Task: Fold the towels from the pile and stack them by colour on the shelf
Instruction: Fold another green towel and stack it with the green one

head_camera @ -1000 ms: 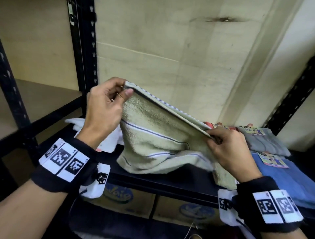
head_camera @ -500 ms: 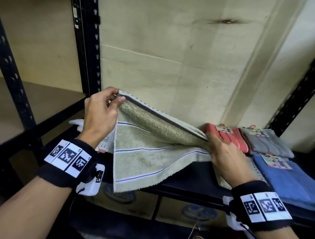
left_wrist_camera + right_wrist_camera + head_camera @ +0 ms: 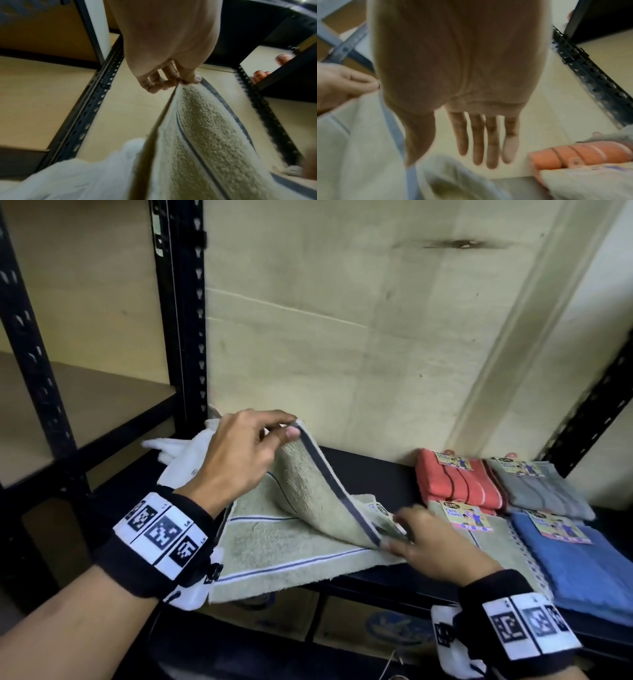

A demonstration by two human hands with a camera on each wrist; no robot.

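An olive-green towel (image 3: 274, 549) with thin dark stripes lies on the black shelf (image 3: 370, 474), its front edge hanging over the shelf lip. My left hand (image 3: 287, 429) pinches its far left corner between thumb and fingers and holds that corner up, so the dark-edged border slopes down to the right. The left wrist view shows the pinch (image 3: 181, 81) on the towel (image 3: 197, 135). My right hand (image 3: 400, 532) lies with straight fingers at the border's low end; the right wrist view shows these fingers (image 3: 491, 142) straight and holding nothing.
Folded towels with paper labels sit at the right: coral (image 3: 459, 484), grey (image 3: 544, 491), blue (image 3: 589, 570) and a green one (image 3: 493, 542) beside my right hand. Crumpled white towels (image 3: 185, 460) lie behind my left hand. A black upright (image 3: 181, 320) stands left; boxes sit below.
Both hands have come down and the towel has spread flat on the shelf. My right hand has let go of its corner and straightened its fingers. The left hand keeps its pinch.
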